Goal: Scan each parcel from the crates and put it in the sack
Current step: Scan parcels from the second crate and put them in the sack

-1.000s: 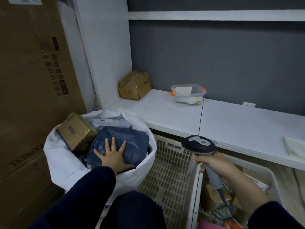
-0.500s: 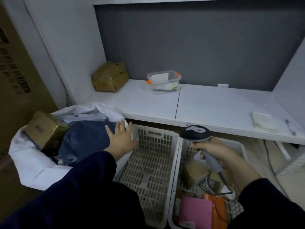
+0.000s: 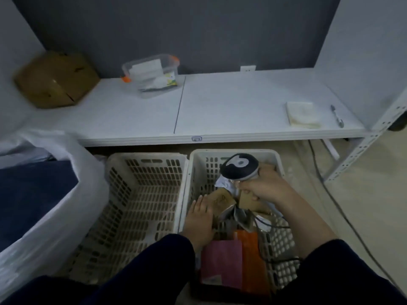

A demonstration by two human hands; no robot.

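Two white slotted crates stand side by side on the floor. The left crate (image 3: 141, 194) holds nothing that I can see. The right crate (image 3: 279, 241) holds several parcels: a brown box (image 3: 222, 200), a pink mailer (image 3: 221, 260) and an orange one (image 3: 250, 249). My left hand (image 3: 199, 216) reaches into the right crate, fingers straight, touching the brown box. My right hand (image 3: 264, 188) grips the handle of the dark barcode scanner (image 3: 239, 166) above the parcels. The white sack (image 3: 44, 216) at the left shows a dark blue parcel (image 3: 33, 190) inside.
A low white shelf (image 3: 220, 111) runs behind the crates. On it are a crumpled brown box (image 3: 55, 80), a clear tub (image 3: 152, 73), a folded cloth (image 3: 302, 114) and a pen (image 3: 337, 116). A cable (image 3: 326, 192) trails over the floor at the right.
My left hand left the blue parcel in the sack and crossed right into the right crate. My view swung right and down. The scanner stayed in my right hand.
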